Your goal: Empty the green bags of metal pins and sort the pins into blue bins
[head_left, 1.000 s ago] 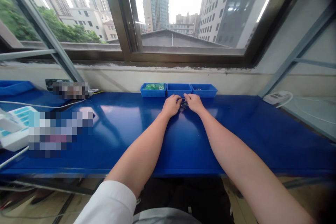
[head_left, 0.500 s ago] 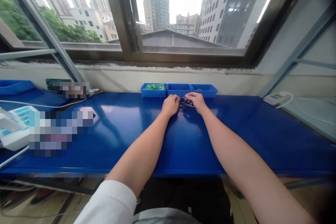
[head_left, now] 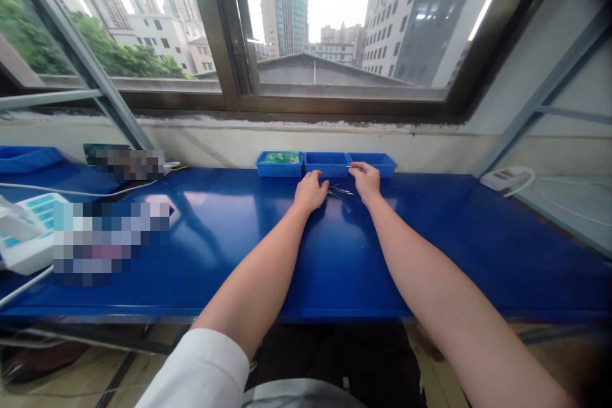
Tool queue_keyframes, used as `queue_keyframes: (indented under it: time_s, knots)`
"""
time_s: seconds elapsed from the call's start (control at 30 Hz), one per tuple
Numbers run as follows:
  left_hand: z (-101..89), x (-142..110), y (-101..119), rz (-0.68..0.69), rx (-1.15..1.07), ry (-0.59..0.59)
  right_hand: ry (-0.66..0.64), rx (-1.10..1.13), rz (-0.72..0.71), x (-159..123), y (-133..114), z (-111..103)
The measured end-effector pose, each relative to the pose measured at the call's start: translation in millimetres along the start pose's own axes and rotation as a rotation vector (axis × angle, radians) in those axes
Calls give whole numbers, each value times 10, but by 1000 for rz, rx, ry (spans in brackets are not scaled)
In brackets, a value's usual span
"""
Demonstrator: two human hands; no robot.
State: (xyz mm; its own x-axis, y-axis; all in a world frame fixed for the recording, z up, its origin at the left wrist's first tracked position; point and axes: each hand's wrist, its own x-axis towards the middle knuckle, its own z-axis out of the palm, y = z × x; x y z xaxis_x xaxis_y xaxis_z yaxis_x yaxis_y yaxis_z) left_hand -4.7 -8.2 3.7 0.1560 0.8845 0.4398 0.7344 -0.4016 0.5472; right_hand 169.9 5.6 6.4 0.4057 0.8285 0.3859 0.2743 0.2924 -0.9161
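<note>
Several thin metal rods (head_left: 341, 190) lie in a loose bundle on the blue table, between my two hands. My left hand (head_left: 310, 192) rests at their left end, thumb and fingers apart; whether it touches them I cannot tell. My right hand (head_left: 366, 183) is raised just in front of the bins, its fingertips pinched on a single thin metal rod (head_left: 341, 166) that points left. Behind that rod stands the middle blue bin (head_left: 327, 158). To its right is another blue bin (head_left: 382, 169), partly covered by my right hand.
The left blue bin (head_left: 268, 170) holds green packets (head_left: 281, 158). A white device with light-blue slots (head_left: 36, 223) and a blurred patch (head_left: 109, 245) are on the table's left. A white power strip (head_left: 504, 178) lies at the right end, below a metal frame (head_left: 540, 80).
My right hand has moved slightly up and to the right, away from the bundle, with one thin metal rod in its fingers. My left hand has stayed nearly in place.
</note>
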Motion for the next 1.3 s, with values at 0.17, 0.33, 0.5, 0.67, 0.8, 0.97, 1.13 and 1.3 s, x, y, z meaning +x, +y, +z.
queue_keyframes:
  time_s: [0.17,0.33,0.5,0.67,0.8,0.97,1.13,1.3]
  knots:
    - [8,1,-13,-8,13,-27,114,-126,-22,95,96,-50]
    - [12,2,-13,1,13,-33,129,-215,-69,113,103,-74]
    - [0,2,1,-9,23,-49,98,-311,-28,75,44,-87]
    - [1,1,-1,-15,39,-61,42,-355,62,45,6,-80]
    - [6,-2,-8,-4,34,-63,-30,-389,76,40,12,-63]
    - [3,-2,-12,-5,41,-82,82,-444,-67,22,-14,-72]
    - [22,13,-25,-3,66,-103,-116,-462,-77,-71,-99,-63]
    - [17,15,-10,-21,83,-111,-373,-559,-31,-148,-139,-24]
